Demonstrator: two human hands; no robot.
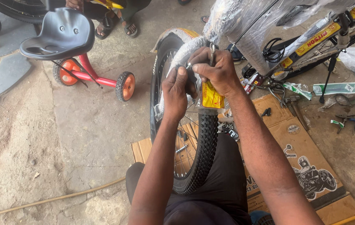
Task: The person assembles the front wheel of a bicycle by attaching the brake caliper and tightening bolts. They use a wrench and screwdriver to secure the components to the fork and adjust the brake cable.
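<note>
- While both hands meet at the top of the wheel, the left hand [176, 93] is closed around the tyre's upper edge, fingers curled over it, thumb up.
- Right hand [215, 71]: closed on the wrapped fork beside the tyre; a small metal tool or part seems pinched at the fingertips, but what it is cannot be told.
- Bicycle wheel [198, 154]: upright between the person's knees, knobbly black tyre fitted, spokes showing, lower rim resting at the lap.
- Yellow label [212, 98]: on the fork leg just below the right hand.
- Plastic wrapping [244, 21]: covering the frame above; white foam sleeve also on the rim's top. Judged by this, unpacking is only partly done and much wrapping is left.
- Cardboard sheet [306, 166]: flat on the ground to the right, under the person.
- Loose tools [286, 93]: pliers and spanners scattered near the cardboard's far edge.
- Red tricycle [81, 62]: black seat, orange wheels, well apart to the left.
- Yellow hose [52, 199]: lying across the concrete floor.
</note>
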